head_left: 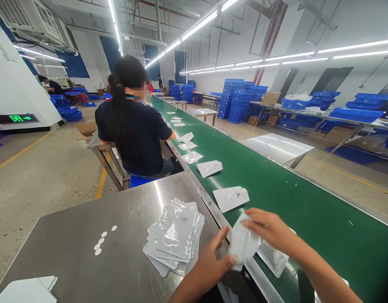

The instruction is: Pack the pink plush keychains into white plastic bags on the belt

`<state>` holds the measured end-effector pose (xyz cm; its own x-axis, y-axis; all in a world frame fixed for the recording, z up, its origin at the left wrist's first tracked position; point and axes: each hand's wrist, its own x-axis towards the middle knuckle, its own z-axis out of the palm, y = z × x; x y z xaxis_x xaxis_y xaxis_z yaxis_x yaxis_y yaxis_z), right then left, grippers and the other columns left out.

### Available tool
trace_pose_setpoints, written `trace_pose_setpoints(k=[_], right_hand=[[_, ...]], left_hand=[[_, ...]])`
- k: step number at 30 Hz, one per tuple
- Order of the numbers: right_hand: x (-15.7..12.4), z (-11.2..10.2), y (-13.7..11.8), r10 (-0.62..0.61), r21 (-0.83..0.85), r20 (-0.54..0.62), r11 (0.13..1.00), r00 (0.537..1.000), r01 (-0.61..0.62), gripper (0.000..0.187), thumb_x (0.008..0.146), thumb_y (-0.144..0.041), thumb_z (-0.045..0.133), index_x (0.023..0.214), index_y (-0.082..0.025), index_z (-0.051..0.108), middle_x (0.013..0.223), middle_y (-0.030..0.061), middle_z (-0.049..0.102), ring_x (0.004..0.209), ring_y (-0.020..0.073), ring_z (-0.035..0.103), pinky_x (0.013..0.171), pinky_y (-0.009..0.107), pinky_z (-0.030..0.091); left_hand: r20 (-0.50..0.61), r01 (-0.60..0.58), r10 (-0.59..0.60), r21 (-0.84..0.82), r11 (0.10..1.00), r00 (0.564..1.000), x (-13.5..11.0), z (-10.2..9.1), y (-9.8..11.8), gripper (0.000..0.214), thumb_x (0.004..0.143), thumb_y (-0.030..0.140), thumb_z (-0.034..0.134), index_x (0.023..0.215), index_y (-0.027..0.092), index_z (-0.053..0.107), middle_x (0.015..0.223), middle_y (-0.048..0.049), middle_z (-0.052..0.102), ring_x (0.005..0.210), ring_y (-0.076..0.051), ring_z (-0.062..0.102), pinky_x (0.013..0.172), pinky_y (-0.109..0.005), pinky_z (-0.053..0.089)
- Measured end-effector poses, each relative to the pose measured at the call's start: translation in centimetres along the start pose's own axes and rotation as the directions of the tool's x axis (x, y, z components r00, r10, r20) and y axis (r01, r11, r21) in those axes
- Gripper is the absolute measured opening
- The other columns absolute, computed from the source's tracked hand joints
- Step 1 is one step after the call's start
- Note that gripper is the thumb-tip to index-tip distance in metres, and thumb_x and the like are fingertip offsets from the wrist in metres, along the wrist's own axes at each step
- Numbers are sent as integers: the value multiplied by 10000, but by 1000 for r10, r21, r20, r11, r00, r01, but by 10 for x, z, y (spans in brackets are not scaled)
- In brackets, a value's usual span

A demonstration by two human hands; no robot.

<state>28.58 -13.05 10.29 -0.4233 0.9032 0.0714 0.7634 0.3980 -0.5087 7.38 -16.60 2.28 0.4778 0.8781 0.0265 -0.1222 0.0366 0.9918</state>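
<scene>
Both my hands hold one white plastic pouch (242,242) over the near edge of the green conveyor belt (276,185). My left hand (209,263) pinches its lower left side, thumb on top. My right hand (268,229) grips its upper right corner with closed fingers. Under my right wrist a second clear pouch (274,259) lies at the belt's edge. A messy stack of similar pouches (176,235) rests on the steel table (86,223) just left of my left hand.
Several pouches, the nearest (231,198), lie in a row up the belt. A co-worker in a dark shirt (133,126) sits ahead at the belt. Small white round stickers (102,243) and white sheets (26,290) lie on the table. Blue crates (238,101) stand stacked beyond.
</scene>
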Motion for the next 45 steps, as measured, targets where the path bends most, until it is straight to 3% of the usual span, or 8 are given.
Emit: trace_pose_setpoints(k=[8, 11, 17, 25, 31, 37, 41, 45], right_hand=[[5, -25, 128, 565, -280, -268, 729, 780, -624, 408, 790, -558, 409, 817, -204, 612, 831, 61, 650, 701, 238, 595, 578, 330, 433], [32, -16, 114, 393, -381, -453, 726, 801, -572, 441, 824, -520, 370, 1028, -198, 593, 1104, 95, 598, 926, 281, 576, 687, 370, 454], [172, 37, 43, -10, -410, -255, 907, 967, -98, 466, 885, -468, 344, 1209, -176, 507, 1256, 90, 523, 1160, 219, 451, 957, 330, 358], [319, 113, 27, 151, -365, -305, 894, 940, -262, 732, 870, -546, 355, 1268, 68, 361, 1324, 312, 348, 1226, 362, 330, 957, 511, 294], [302, 133, 21, 74, -375, -244, 912, 967, -165, 316, 865, -326, 517, 1133, -159, 518, 1127, 66, 543, 953, 179, 560, 809, 394, 478], [240, 94, -7, -6, -291, -253, 954, 967, -70, 269, 935, -282, 322, 934, -154, 559, 775, 26, 583, 721, 123, 545, 666, 259, 430], [178, 54, -31, 33, 209, -213, 978, 976, 12, 292, 906, -417, 317, 866, -200, 509, 678, -23, 490, 589, 99, 436, 533, 215, 358], [136, 46, -40, -13, 642, 188, 758, 982, -112, 250, 825, -432, 473, 779, -191, 520, 670, -21, 479, 595, 102, 440, 547, 230, 362]], left_hand=[[-419, 41, 155, 422, 906, 895, -8, -63, -2, 410, 862, 395, 458, 1258, 289, 469, 1368, -29, 432, 1288, -231, 335, 1064, -435, 269], [-489, 48, 269, 542, 839, 830, -8, -74, -9, 383, 875, 346, 446, 1253, 286, 465, 1362, -31, 435, 1296, -230, 323, 1054, -470, 287], [-477, -26, 491, 698, 716, 729, -8, -77, -22, 358, 875, 223, 446, 1230, 260, 472, 1301, -52, 494, 1263, -225, 376, 1016, -472, 357], [-351, -104, 707, 852, 514, 613, -12, -83, -33, 376, 838, 144, 474, 1202, 229, 506, 1212, -63, 570, 1206, -221, 449, 988, -417, 399], [-528, -121, 660, 725, 678, 534, -8, -73, -27, 274, 880, 266, 439, 1110, 236, 584, 1163, -63, 603, 1175, -227, 477, 979, -412, 396], [-599, -155, 562, 594, 790, 570, -19, -77, -17, 294, 877, 224, 449, 1149, 247, 557, 1229, -58, 559, 1190, -218, 463, 978, -394, 403], [-725, -189, 504, 475, 859, 470, -28, -84, -9, 292, 894, 242, 416, 1162, 232, 533, 1274, -69, 515, 1207, -215, 446, 964, -368, 418], [-756, -210, 561, 520, 828, 337, -31, -88, -6, 283, 895, 235, 409, 1149, 218, 532, 1275, -75, 498, 1214, -215, 432, 948, -350, 422]])
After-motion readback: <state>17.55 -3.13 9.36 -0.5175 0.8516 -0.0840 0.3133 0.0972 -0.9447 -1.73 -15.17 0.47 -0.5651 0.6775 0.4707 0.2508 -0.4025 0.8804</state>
